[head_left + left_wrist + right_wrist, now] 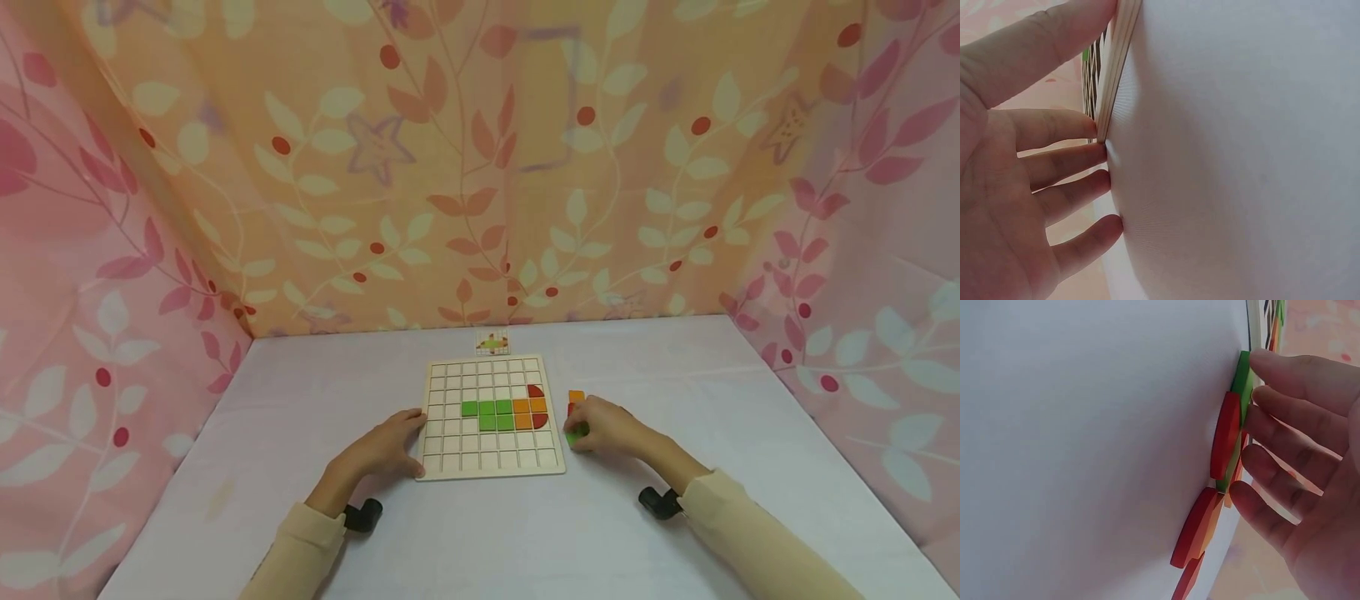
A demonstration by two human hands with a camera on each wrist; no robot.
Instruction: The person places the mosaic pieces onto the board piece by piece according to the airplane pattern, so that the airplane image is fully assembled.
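A square wooden grid board [450, 444] lies flat on the table. Green square tiles [487, 422], orange square tiles [522, 421] and red rounded tiles [540, 422] fill some of its cells. My left hand [388, 443] rests against the board's left edge, thumb near the front corner and fingers spread along the side. Right of the board, my right hand [613, 427] reaches over a small group of loose tiles. Its fingertips touch a green tile [1243, 378] in the right wrist view, with red tiles [1225, 434] beside it. The hand partly hides this group in the head view.
A small picture card [492, 342] with a coloured pattern stands behind the board. A loose orange tile [576, 396] lies at the far end of the group. Floral cloth [480, 167] surrounds the white table [480, 542] at the back and both sides.
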